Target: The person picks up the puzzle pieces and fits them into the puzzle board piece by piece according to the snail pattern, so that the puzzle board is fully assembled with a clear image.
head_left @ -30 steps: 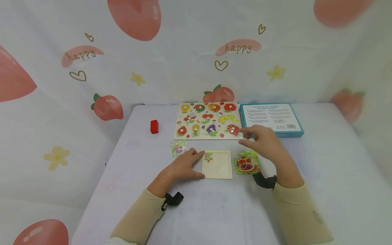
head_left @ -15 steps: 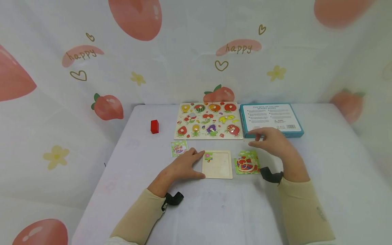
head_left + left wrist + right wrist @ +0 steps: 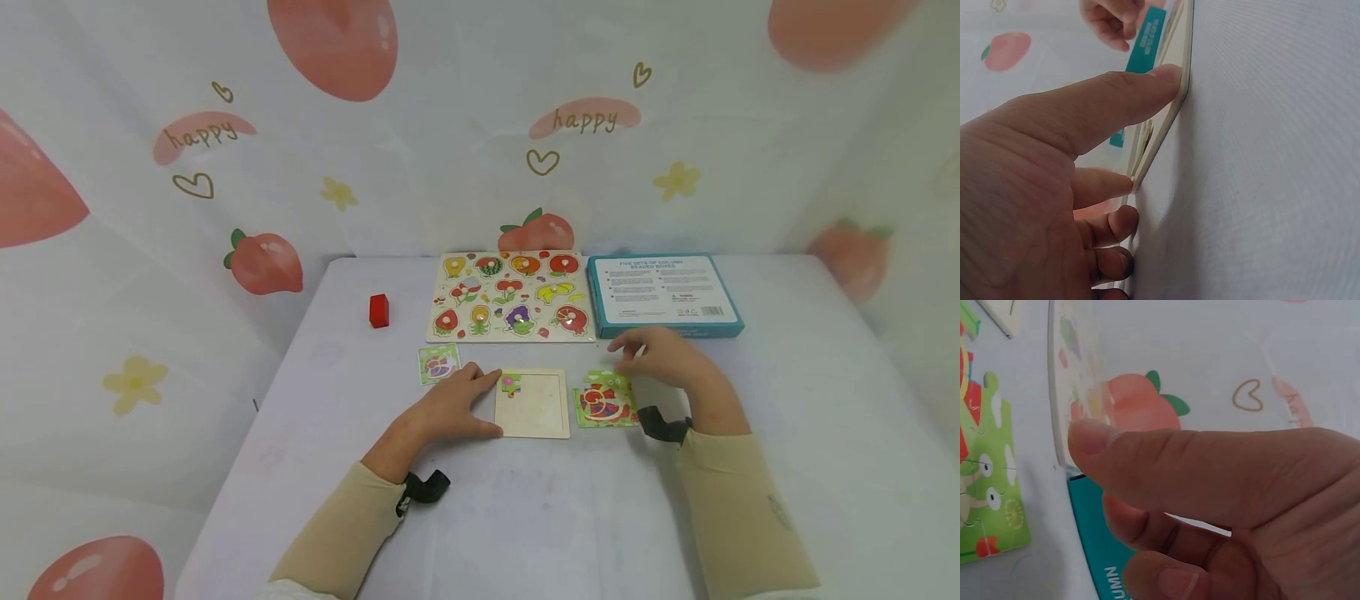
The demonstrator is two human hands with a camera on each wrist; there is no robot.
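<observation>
We see a wooden puzzle tray on the table, a flowered jigsaw piece in its far left corner, as the left hand braces its left corners with thumb and forefinger spread, unclenched. Just right lies the snail jigsaw; we find the right hand near its far edge, loosely bent, grasping nothing. Beyond, we spot a snail card, a fruit peg board, a blue-edged box and a red block.
</observation>
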